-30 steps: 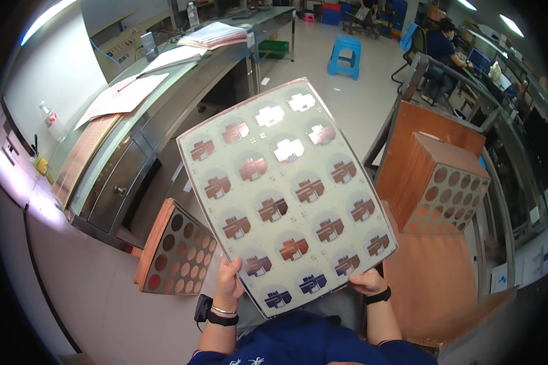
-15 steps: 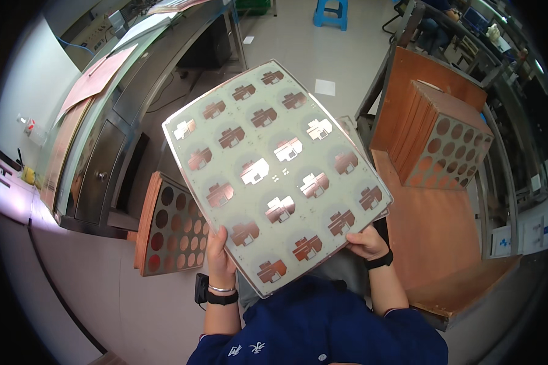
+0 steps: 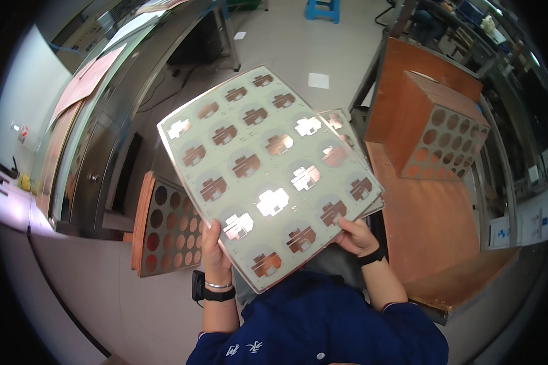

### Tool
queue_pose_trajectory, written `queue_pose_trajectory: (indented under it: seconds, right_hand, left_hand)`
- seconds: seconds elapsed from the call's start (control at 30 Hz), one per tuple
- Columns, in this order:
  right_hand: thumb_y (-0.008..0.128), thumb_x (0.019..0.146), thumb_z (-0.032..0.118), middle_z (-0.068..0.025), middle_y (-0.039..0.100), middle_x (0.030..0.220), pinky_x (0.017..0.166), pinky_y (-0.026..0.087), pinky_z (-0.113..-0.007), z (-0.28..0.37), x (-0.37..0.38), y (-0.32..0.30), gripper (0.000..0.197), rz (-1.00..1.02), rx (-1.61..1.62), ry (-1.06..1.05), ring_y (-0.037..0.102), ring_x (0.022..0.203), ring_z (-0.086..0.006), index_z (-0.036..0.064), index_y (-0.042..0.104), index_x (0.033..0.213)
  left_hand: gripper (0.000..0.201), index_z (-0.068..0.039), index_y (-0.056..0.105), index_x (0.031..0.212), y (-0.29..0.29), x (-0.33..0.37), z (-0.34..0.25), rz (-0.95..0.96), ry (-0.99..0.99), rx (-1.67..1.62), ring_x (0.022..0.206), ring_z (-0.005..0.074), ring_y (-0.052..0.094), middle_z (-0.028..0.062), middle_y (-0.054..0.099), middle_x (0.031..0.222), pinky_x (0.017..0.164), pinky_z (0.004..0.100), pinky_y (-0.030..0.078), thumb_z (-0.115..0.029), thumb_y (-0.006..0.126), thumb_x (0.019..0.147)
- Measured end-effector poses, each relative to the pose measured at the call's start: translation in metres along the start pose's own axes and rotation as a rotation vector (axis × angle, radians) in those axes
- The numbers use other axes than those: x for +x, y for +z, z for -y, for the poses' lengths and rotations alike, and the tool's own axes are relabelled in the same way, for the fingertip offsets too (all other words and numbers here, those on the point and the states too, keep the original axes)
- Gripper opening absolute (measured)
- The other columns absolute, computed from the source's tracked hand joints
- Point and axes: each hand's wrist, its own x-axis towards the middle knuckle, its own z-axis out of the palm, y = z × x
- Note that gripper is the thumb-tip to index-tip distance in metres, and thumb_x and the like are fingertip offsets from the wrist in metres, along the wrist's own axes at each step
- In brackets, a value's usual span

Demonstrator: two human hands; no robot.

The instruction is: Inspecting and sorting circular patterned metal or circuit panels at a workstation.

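A large pale-green circuit board panel (image 3: 259, 179) with rows of shiny copper patterns is tilted in front of my body. My left hand (image 3: 216, 255) grips its lower left edge, thumb along the side and the fingers mostly hidden behind. At the lower right edge, my right hand (image 3: 358, 237) pinches it with the thumb on the face. Another similar panel (image 3: 346, 131) shows behind its right side; most of that one is covered. I cannot tell whether the right hand's fingers hold this second panel too.
On the right, a stack of panels with copper discs (image 3: 447, 146) leans on a brown wooden rack (image 3: 429, 225). A similar stack (image 3: 170, 228) stands on the left below a metal desk (image 3: 94, 176). A blue stool (image 3: 323, 11) stands far off on the floor.
The held panel has shifted slightly left and its glare has moved across the copper. More of the panel behind shows at the right. My right hand has moved a little left and up.
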Motion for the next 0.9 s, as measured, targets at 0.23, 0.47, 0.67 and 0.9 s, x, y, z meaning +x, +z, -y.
queue_pose_trajectory:
  seconds: [0.23, 0.47, 0.67, 0.9]
  right_hand:
    - [0.048, 0.092, 0.007, -0.0136, 0.05, 0.124, 0.09, 0.049, -0.044, -0.012, 0.003, 0.013, 0.042, -0.024, 0.075, -0.163, 0.054, 0.112, -0.0269, 0.0017, 0.035, 0.132]
    - [0.046, 0.093, 0.007, -0.013, 0.049, 0.127, 0.093, 0.045, -0.047, 0.052, -0.019, 0.018, 0.041, -0.14, 0.104, -0.737, 0.052, 0.114, -0.0279, 0.0026, 0.036, 0.132]
    - [0.044, 0.095, 0.013, -0.0142, 0.046, 0.128, 0.097, 0.045, -0.046, 0.088, -0.046, -0.003, 0.042, -0.512, -0.186, -1.302, 0.049, 0.117, -0.0279, -0.0018, 0.033, 0.132]
    - [0.043, 0.097, 0.015, -0.0193, 0.043, 0.129, 0.103, 0.04, -0.041, 0.088, -0.054, -0.074, 0.043, -1.174, -0.184, -1.463, 0.047, 0.117, -0.0273, -0.0138, 0.034, 0.128]
  left_hand:
    - [0.055, -0.004, 0.024, 0.142, -0.005, 0.003, -0.007, 0.044, 0.008, -0.039, 0.114, 0.0254, 0.051, 0.0153, 0.044, 0.133, 0.099, 0.039, 0.041, -0.025, 0.046, 0.096]
    - [0.052, -0.008, 0.027, 0.141, 0.003, 0.013, -0.018, 0.113, 0.019, 0.219, 0.108, 0.0246, 0.056, 0.017, 0.044, 0.132, 0.088, 0.0347, 0.051, -0.026, 0.047, 0.096]
    - [0.049, -0.007, 0.031, 0.139, -0.012, 0.014, -0.016, 0.034, -0.065, 0.274, 0.102, 0.0221, 0.058, 0.0154, 0.048, 0.127, 0.084, 0.031, 0.053, -0.022, 0.048, 0.095]
    - [0.047, -0.007, 0.035, 0.137, -0.004, 0.024, -0.009, 0.044, -0.101, 0.256, 0.101, 0.0213, 0.058, 0.0145, 0.049, 0.125, 0.084, 0.03, 0.052, -0.016, 0.05, 0.093]
